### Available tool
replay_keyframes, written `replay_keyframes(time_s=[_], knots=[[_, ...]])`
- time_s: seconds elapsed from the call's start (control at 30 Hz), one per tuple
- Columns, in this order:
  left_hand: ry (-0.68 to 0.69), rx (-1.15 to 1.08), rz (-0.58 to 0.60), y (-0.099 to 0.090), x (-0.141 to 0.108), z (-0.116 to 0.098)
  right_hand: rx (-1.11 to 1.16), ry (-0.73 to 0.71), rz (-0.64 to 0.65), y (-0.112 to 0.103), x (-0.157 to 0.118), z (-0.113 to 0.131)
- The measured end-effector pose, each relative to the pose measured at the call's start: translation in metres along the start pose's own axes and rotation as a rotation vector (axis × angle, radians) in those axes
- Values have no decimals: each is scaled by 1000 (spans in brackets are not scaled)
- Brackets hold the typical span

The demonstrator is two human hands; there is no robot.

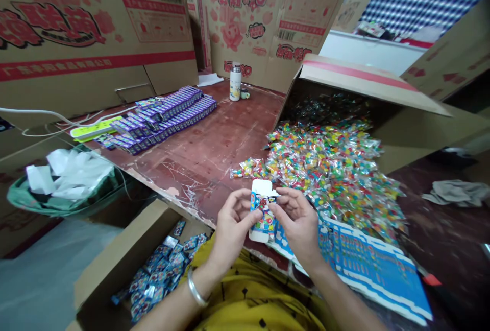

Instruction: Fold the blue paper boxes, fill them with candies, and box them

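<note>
Between my two hands is a small blue printed candy box (263,214), held upright over the table's near edge, with white flaps standing out at its top and bottom. My left hand (236,218) grips its left side, thumb across the front. My right hand (296,221) pinches its upper right side with the thumb on the front. Just beyond lies a big heap of clear bags of colourful candy (329,167). Beside my right forearm, flat blue box blanks (375,264) lie fanned out in an overlapping row.
An open carton (383,83) lies on its side behind the candy bags. Purple boxes (164,116) stand in rows at the left, near a white bottle (235,83). Below left, a carton (126,249) holds many small blue boxes. A green-rimmed bin (23,201) contains white paper.
</note>
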State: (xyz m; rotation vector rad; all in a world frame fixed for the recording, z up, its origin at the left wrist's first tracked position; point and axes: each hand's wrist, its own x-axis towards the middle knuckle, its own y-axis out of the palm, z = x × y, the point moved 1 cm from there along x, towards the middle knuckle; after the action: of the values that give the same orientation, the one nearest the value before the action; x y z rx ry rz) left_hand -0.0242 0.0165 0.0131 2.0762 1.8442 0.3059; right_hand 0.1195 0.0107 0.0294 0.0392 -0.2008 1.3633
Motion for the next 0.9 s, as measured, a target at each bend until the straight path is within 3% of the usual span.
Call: replay_keyframes(time_s=[0.1,0.4,0.57,0.7,0.8,0.9], knots=[[60,55,10,1,-4,-4,-35,-60,-6,4,-3,-3],[-7,276,255,-9,0,-15,-189,-157,123,-4,7,-4],[25,164,188,-5,-1,-11,-30,-116,129,-2,10,1],[-25,96,140,-4,0,-7,85,-61,140,2,12,5],[-26,132,135,-5,1,-8,62,-41,230,2,19,6],[-7,236,143,-6,5,-13,26,91,261,-1,28,5]])
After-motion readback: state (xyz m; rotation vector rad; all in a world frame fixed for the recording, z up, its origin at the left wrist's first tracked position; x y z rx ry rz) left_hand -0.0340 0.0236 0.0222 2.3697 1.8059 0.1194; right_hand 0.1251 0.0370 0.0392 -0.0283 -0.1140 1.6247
